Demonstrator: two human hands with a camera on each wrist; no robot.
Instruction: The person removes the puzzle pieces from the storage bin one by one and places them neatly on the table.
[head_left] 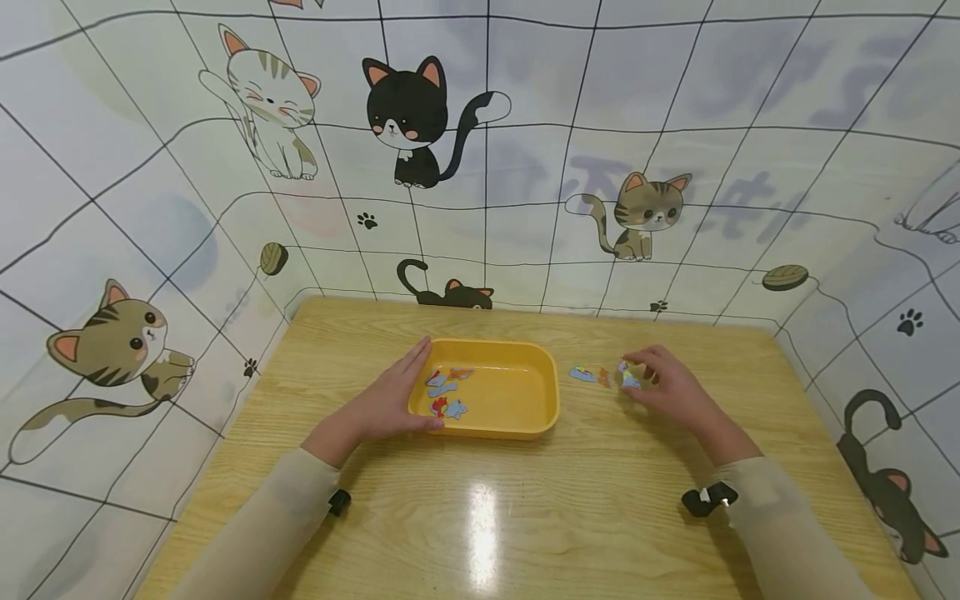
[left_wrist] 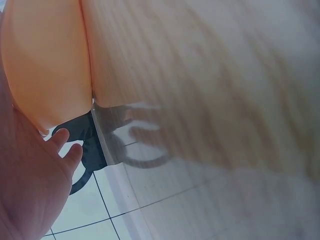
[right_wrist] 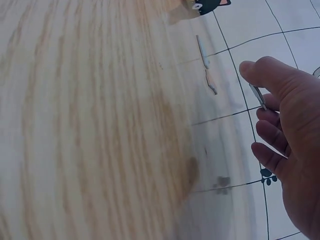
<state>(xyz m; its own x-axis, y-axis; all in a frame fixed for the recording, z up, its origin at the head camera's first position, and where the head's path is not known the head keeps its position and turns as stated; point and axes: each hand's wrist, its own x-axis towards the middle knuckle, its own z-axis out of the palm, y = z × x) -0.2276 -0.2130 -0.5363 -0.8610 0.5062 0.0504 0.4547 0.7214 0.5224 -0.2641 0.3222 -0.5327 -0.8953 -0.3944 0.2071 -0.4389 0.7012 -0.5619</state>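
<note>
A yellow plastic tray [head_left: 487, 432] lies on the wooden table, with several small flat cutout pieces inside, among them a blue star [head_left: 456, 408] and a red piece [head_left: 439, 406]. My left hand [head_left: 393, 400] grips the tray's left end, thumb at the near rim and fingers toward the far side. To the right of the tray, my right hand [head_left: 667, 385] pinches a small flat light-blue cutout piece [head_left: 628, 377] between thumb and fingers. In the right wrist view this piece [right_wrist: 257, 95] is seen edge-on, above the table.
Just left of my right hand, a blue piece [head_left: 582, 374] and an orange piece [head_left: 603, 377] lie on the table [head_left: 555, 517]. A white wall covering [head_left: 525, 167] with cartoon cats and grid lines rises behind the table and along both sides.
</note>
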